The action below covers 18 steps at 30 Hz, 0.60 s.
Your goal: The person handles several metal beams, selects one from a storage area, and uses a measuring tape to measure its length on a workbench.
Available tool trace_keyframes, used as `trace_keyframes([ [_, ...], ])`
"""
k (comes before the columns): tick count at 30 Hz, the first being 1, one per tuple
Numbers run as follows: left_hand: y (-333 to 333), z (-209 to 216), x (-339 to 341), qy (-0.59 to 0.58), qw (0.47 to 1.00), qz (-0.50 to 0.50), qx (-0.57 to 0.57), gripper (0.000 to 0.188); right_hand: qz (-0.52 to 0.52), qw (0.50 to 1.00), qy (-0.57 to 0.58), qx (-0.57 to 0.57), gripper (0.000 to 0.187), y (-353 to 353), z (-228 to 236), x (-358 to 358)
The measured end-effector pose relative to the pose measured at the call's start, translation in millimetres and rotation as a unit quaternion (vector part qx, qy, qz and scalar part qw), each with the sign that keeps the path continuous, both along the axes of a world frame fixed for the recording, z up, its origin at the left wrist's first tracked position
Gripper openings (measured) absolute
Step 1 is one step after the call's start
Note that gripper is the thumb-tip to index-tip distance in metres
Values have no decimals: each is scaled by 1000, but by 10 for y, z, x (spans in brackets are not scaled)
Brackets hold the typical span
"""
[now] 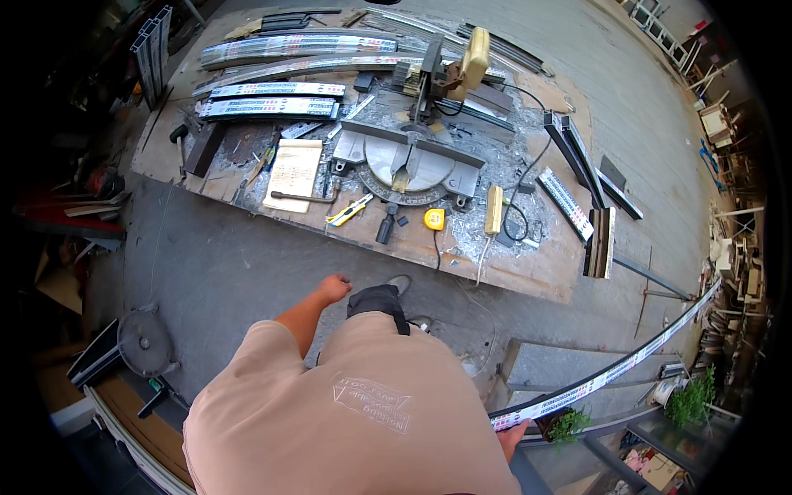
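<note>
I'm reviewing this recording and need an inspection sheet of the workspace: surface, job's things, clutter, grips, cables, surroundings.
Surface: brown, worn rectangular workbench, strewn with silvery chips; a grey metal mitre saw stands on it.
Job's things: long, thin strip with white printed film, off the bench at lower right; material unclear.
Clutter: slim yellow utility knife, boxy yellow tape measure, rectangular paper notepad with a dark, bent metal wrench across it.
Left grip: over the floor, fingers curled; nothing seen in it.
Right grip: holding the strip's near end.
Cables: thin black cable curling right of the saw.
Surroundings: grey concrete floor; leafy green plants at right.
</note>
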<state>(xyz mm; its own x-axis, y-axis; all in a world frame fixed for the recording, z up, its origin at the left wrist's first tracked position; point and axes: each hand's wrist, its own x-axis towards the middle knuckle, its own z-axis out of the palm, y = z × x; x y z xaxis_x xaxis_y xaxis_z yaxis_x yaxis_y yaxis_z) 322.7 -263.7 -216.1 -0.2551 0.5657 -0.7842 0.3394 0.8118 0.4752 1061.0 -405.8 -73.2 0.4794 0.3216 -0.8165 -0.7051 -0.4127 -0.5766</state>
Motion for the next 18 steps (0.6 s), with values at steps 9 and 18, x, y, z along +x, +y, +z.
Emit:
trace_keyframes([
  [9, 11, 297, -11, 14, 1000, -20, -5, 42, -8, 1000, -18, -13, 69, 73, -50, -33],
  [18, -107, 164, -71, 50, 998, -32, 6, 44, 8, 993, -120, 6, 83, 109, -106, -59],
])
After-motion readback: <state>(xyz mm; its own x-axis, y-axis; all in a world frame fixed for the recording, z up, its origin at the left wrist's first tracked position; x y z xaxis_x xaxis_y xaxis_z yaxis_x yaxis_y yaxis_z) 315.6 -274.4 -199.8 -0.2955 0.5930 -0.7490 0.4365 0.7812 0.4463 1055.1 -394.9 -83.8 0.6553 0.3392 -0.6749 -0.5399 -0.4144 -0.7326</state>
